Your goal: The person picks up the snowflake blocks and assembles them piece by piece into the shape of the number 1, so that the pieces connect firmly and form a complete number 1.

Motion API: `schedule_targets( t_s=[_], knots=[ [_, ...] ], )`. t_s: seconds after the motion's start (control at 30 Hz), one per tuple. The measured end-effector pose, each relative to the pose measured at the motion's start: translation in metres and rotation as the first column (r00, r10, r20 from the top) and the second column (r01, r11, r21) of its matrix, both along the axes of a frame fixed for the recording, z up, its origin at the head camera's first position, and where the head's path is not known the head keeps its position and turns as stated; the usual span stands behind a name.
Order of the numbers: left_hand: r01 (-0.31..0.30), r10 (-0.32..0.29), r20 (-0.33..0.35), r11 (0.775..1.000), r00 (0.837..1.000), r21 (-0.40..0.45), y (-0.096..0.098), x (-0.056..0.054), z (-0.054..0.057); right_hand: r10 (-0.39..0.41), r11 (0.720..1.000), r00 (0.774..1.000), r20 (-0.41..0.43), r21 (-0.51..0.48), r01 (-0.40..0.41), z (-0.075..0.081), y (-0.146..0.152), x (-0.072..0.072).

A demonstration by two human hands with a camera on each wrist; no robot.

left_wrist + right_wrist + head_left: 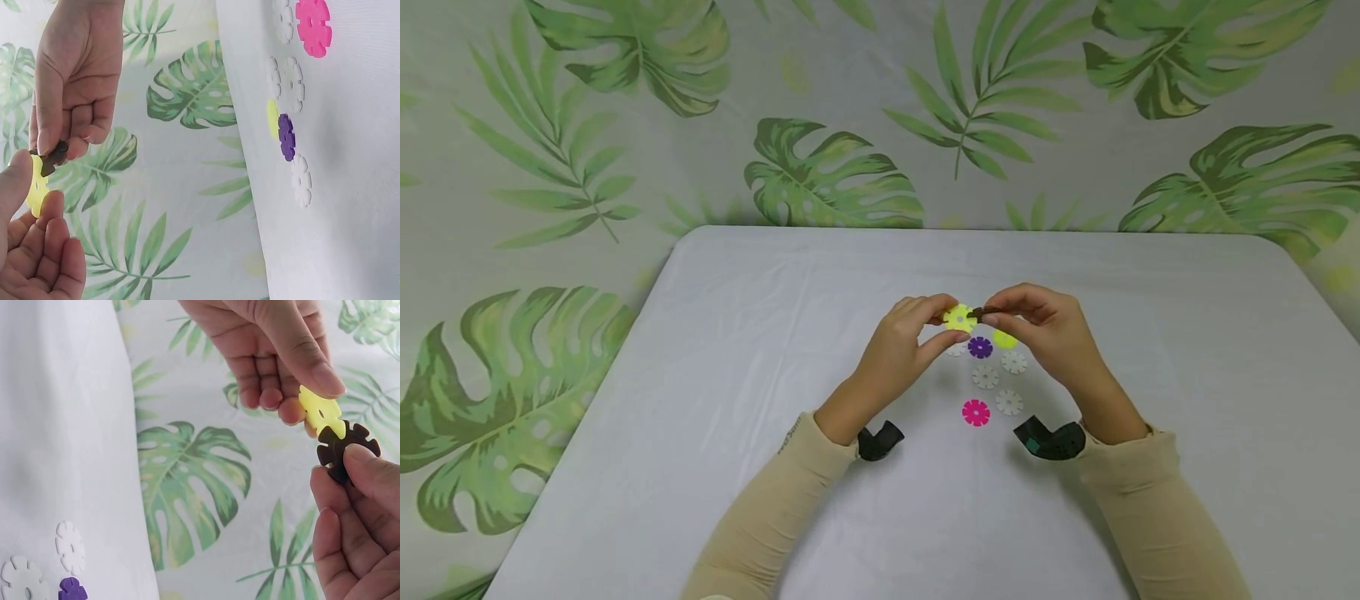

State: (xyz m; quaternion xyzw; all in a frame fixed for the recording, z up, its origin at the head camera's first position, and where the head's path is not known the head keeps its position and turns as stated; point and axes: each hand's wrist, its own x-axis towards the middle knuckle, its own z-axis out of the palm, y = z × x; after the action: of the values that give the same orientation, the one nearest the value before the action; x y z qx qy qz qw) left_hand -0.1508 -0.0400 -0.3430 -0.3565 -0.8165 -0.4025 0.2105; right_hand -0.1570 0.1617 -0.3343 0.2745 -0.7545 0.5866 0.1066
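Above the table my left hand (891, 342) pinches a yellow notched disc (958, 317) between thumb and fingers. My right hand (1048, 329) grips a dark brown notched disc (347, 450) by its edge. In the right wrist view the two discs meet at their rims, set at an angle to each other, with a notch of the brown one at the yellow edge. Below the hands lie a purple disc (980, 347), a second yellow disc (1005, 339) partly hidden by the right hand, a pink disc (976, 412) and several white discs (986, 377).
A white cloth covers the table (700, 400), whose far edge meets a leaf-patterned backdrop (835, 175). Black wrist cameras stick out below the left sleeve (880, 440) and the right sleeve (1150, 492).
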Motion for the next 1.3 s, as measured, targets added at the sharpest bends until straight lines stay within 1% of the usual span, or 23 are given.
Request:
schedule_targets(
  t_s=[0.17,0.4,0.63,0.73,0.87,0.93,1.07,1.3],
  knots=[
    [-0.003,0.003,-0.003,1.000,1.000,0.003,-0.0020,-0.0014,-0.0016,0.013,1.000,1.000,0.003,0.012,-0.013,0.0008,0.0004,0.0002],
    [-0.009,0.009,-0.010,1.000,1.000,0.000,-0.0041,-0.0020,-0.0020,0.081,0.997,0.996,-0.029,0.016,-0.080,0.0019,0.0020,-0.0013],
    [-0.003,0.003,0.002,1.000,1.000,-0.005,-0.0046,-0.0023,-0.0020,0.107,0.994,0.994,-0.024,-0.015,-0.107,0.0012,0.0027,-0.0009],
    [0.005,-0.005,0.023,1.000,1.000,0.009,-0.0046,-0.0026,-0.0021,0.156,0.985,0.987,-0.020,-0.072,-0.157,0.0015,0.0025,-0.0005],
    [0.004,-0.005,0.044,1.000,0.999,0.031,-0.0052,-0.0031,-0.0020,0.220,0.962,0.975,-0.009,-0.163,-0.219,0.0023,0.0022,-0.0002],
    [0.001,-0.003,0.046,0.999,0.999,0.035,-0.0055,-0.0031,-0.0018,0.221,0.962,0.975,-0.001,-0.165,-0.218,0.0020,0.0025,0.0000],
    [0.001,-0.003,0.051,0.999,0.999,0.036,-0.0059,-0.0026,-0.0009,0.201,0.971,0.980,0.008,-0.134,-0.198,0.0012,0.0024,0.0003],
    [0.009,-0.010,0.063,1.000,0.998,0.018,-0.0058,-0.0012,-0.0004,0.194,0.975,0.981,-0.015,-0.112,-0.194,0.0008,0.0002,0.0012]
  ],
)
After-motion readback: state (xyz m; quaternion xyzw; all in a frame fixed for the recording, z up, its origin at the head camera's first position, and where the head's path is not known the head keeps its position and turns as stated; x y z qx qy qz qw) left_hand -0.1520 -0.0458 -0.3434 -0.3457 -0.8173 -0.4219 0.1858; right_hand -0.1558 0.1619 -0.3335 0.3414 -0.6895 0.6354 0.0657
